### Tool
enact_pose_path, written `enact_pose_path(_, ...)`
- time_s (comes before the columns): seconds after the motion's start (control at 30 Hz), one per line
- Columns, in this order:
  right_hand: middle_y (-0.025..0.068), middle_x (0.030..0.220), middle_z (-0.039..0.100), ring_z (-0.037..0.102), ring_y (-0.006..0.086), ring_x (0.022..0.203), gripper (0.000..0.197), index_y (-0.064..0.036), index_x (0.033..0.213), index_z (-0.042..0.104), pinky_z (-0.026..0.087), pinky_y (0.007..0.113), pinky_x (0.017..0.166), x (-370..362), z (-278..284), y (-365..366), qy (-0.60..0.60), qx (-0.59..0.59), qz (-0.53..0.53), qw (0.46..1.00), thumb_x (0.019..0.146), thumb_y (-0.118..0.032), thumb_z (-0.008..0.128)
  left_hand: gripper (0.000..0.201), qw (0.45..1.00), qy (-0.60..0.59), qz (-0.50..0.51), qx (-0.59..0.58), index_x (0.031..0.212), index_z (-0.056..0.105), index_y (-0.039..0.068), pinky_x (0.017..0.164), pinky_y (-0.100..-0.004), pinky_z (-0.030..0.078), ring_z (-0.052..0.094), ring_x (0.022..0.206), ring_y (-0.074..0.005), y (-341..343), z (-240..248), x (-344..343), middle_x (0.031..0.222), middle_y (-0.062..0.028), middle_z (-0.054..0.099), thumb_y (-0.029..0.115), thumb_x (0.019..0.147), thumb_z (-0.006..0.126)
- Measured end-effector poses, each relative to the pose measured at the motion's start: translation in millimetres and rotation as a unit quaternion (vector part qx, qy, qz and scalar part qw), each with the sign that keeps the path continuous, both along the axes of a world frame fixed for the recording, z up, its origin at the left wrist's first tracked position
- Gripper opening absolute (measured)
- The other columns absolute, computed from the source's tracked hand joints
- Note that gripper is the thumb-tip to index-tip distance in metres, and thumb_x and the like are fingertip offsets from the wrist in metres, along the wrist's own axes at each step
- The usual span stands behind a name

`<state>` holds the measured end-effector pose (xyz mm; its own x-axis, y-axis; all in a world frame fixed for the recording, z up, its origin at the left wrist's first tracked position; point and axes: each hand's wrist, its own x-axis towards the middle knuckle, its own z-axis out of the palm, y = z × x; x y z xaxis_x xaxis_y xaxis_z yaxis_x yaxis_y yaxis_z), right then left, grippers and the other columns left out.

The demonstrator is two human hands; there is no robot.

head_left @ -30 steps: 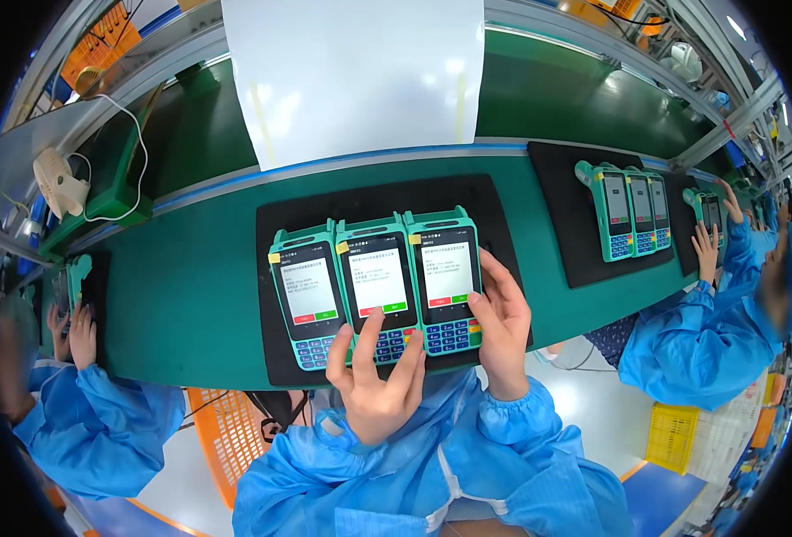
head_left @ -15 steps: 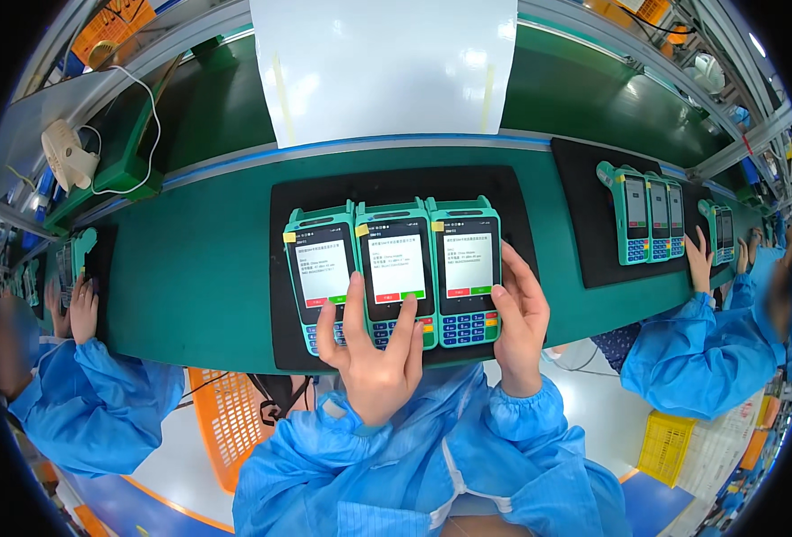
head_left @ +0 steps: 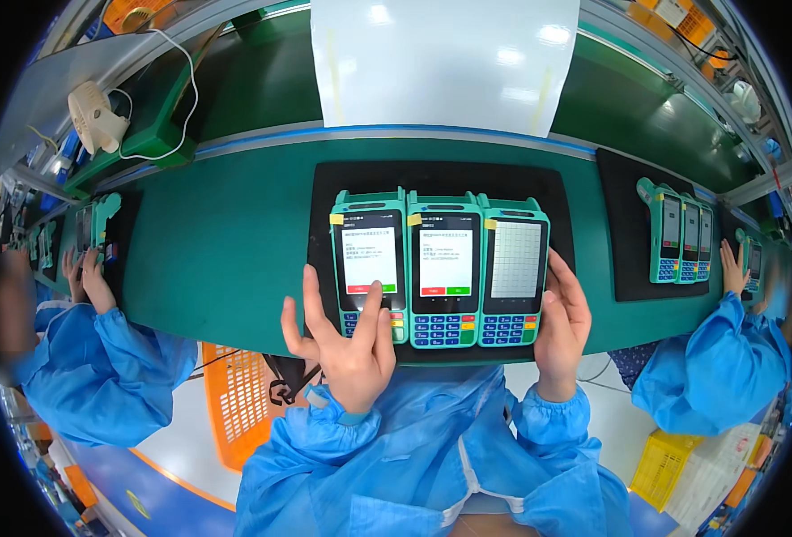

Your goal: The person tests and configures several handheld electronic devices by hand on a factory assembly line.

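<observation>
Three teal card payment terminals stand side by side on a black mat. The left terminal and the middle terminal each show a white page with a red and a green button. A pale grid fills the screen of the right terminal. My left hand is open over the left terminal's lower part, fingers spread, one fingertip at the green button. Against the right terminal's right edge rests my right hand, its fingers extended along the side and not wrapped round it.
Co-workers in blue sleeves sit at left and right. More terminals stand on another black mat at the right. A white fan is at the back left. An orange crate stands below the green table.
My left hand has gone from the middle terminal's buttons to the left terminal's green button. The right terminal's screen has switched from a text page to a grid. The whole view has shifted.
</observation>
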<state>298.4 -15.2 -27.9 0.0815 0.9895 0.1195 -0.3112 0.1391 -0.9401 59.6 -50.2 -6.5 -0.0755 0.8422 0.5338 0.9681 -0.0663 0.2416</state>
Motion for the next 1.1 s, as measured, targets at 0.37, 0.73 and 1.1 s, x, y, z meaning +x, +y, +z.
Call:
enact_pose_path(0.37, 0.0172, 0.146, 0.044, 0.048, 0.0301, 0.131, 0.036, 0.0005, 0.128, 0.06, 0.039, 0.036, 0.107, -3, 33, 19, -0.328, 0.067, -0.07, 0.94, 0.094, -0.002, 0.049, 0.027, 0.999, -0.023, -0.04, -0.007, 0.109, 0.074, 0.01, 0.112, -0.0516, 0.013, 0.012, 0.136, -0.0514, 21, 26, 24, 0.151, -0.0361, 0.026, 0.013, 0.083, 0.07)
enact_pose_path(0.73, 0.0231, 0.153, 0.032, 0.017, 0.0482, 0.143, 0.028, -0.017, 0.115, 0.073, 0.021, 0.054, 0.114, -28, 40, 40, -0.598, 0.13, -0.122, 0.781, 0.092, -0.008, 0.06, 0.027, 0.997, -0.052, -0.046, -0.022, 0.113, 0.073, 0.017, 0.108, -0.0671, 0.017, 0.012, 0.141, -0.0507, 64, 28, 72, 0.158, -0.0214, 0.024, 0.018, 0.086, 0.068)
enact_pose_path(1.1, 0.0213, 0.154, 0.03, 0.011, 0.0465, 0.145, 0.028, -0.0159, 0.114, 0.073, 0.019, 0.055, 0.115, -6, 33, 27, -0.566, 0.072, -0.143, 0.808, 0.094, -0.005, 0.056, 0.026, 1.0, -0.011, -0.019, -0.017, 0.113, 0.072, 0.016, 0.109, -0.0634, 0.018, 0.015, 0.137, -0.053, 55, 23, 36, 0.155, -0.0227, 0.025, 0.014, 0.087, 0.068)
